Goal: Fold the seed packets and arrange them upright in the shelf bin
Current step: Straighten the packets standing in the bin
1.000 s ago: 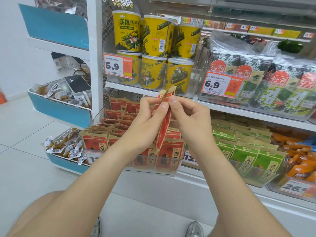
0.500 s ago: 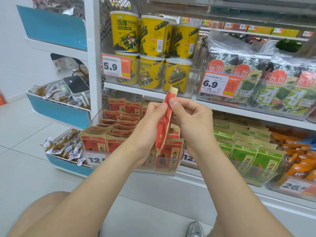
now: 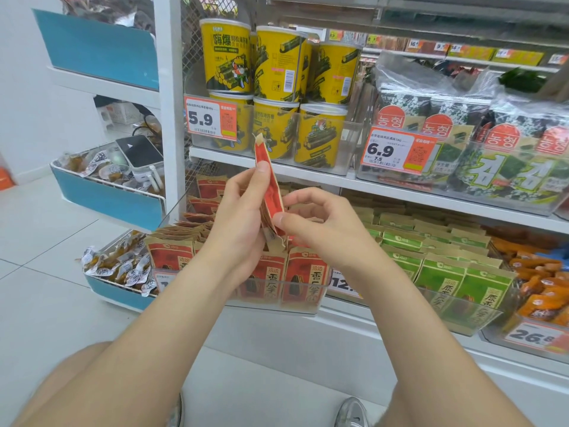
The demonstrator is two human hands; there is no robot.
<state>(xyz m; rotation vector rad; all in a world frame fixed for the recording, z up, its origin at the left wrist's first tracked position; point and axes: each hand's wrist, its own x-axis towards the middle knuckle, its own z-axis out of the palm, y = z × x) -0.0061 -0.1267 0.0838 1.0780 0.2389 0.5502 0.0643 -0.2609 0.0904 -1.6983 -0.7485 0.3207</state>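
Observation:
A red seed packet [image 3: 268, 183] stands edge-on and upright between my hands, above the clear shelf bin [image 3: 304, 303]. My left hand [image 3: 243, 220] grips it along its left side, thumb near the upper part. My right hand [image 3: 320, 223] pinches its lower right edge with thumb and forefinger. Several red seed packets [image 3: 303, 272] stand upright in the bin below, partly hidden by my hands.
Green seed packets [image 3: 443, 272] fill the bin to the right. Yellow seaweed tubs [image 3: 277, 63] and seaweed packs [image 3: 505, 155] sit on the shelf above. A blue tray [image 3: 120, 291] of wrapped snacks juts out at lower left. White tiled floor [image 3: 46, 241] lies to the left.
My right hand slid down from the packet's top to its lower edge. The packet now stands straighter and its folded top sticks up free.

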